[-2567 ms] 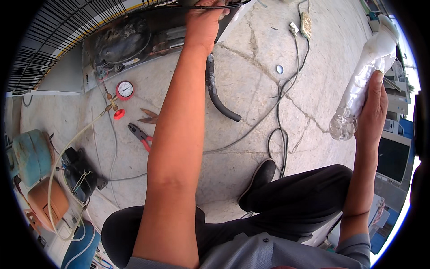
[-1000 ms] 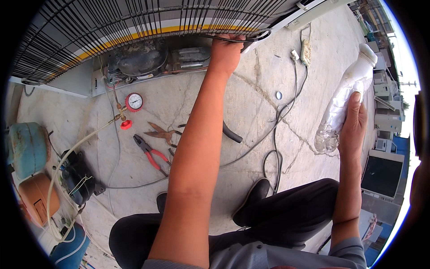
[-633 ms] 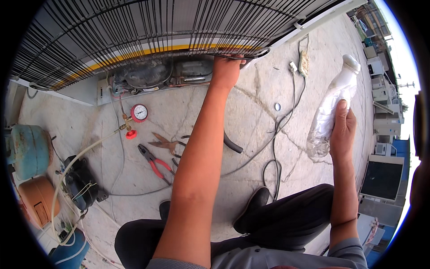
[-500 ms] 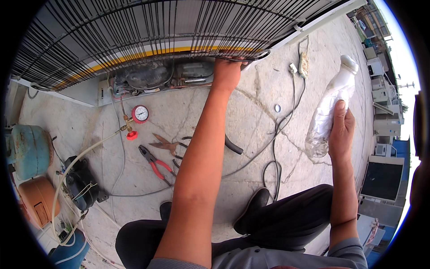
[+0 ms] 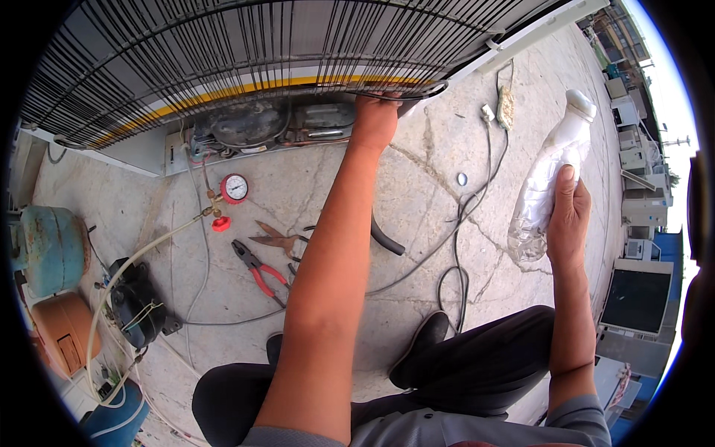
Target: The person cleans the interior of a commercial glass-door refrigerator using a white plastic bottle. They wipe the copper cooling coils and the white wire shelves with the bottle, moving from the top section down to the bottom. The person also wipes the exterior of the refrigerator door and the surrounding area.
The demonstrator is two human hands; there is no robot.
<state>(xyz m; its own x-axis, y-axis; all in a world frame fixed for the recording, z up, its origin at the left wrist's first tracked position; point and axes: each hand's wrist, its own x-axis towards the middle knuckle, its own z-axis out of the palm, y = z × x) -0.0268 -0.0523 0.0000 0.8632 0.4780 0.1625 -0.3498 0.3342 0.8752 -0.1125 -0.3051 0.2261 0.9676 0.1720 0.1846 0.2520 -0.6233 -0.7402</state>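
My left hand (image 5: 375, 123) reaches in at the lower edge of a black wire condenser grid (image 5: 246, 45) on the back of a refrigerator. Its fingers are mostly hidden behind the wires and a black loop of tube, so their grip does not show. Left of that hand, a black compressor (image 5: 249, 123) sits in the refrigerator's base. Out to the right, my right hand (image 5: 570, 220) is closed around a crumpled clear plastic bottle (image 5: 542, 179), thumb on top. The bottle is tilted, its whitish neck pointing up and away.
On the cracked concrete lie red-handled pliers (image 5: 257, 270), rusty snips (image 5: 277, 240), a black hose piece (image 5: 387, 242) and a cable with a power strip (image 5: 506, 108). A red pressure gauge (image 5: 234, 188) on a hose stands left, near a loose compressor (image 5: 135, 304) and a teal gas cylinder (image 5: 51, 249).
My left wrist and forearm have shifted very slightly to the left. My right hand and the bottle stay practically where they were.
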